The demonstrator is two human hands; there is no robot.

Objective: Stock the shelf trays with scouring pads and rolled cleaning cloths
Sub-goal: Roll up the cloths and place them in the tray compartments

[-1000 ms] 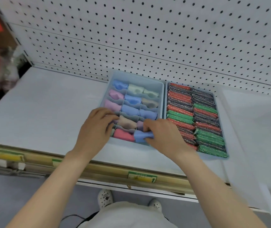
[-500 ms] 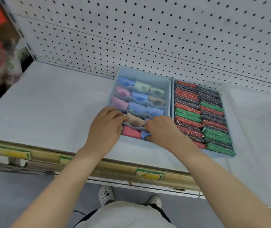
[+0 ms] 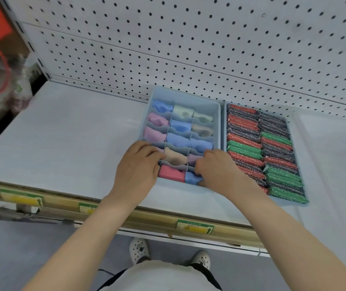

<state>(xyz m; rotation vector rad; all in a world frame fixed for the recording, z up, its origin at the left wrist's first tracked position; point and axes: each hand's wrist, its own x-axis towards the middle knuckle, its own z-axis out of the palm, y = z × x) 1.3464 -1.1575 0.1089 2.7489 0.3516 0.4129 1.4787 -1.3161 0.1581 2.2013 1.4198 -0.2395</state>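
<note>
A pale blue divided tray (image 3: 183,95) on the white shelf holds rolled cloths in blue, pink, purple, green and beige. My left hand (image 3: 137,169) rests on the tray's near left corner, fingers curled over the divider beside a beige cloth (image 3: 175,157) and above a pink cloth (image 3: 171,173). My right hand (image 3: 217,166) pinches a blue rolled cloth (image 3: 191,178) in the near right compartment. To the right, a second tray (image 3: 291,203) is packed with red, green and dark scouring pads (image 3: 272,148).
A white pegboard wall (image 3: 210,49) rises behind the trays. The shelf's front edge carries a beige price rail with green and yellow labels (image 3: 195,226). An orange bag and a plastic bottle (image 3: 20,85) sit at far left. My white shoes (image 3: 139,248) show below.
The view shifted so the trays sit further right. My right hand has pushed the blue cloth deeper into the near right compartment. My left hand stayed on the near left corner.
</note>
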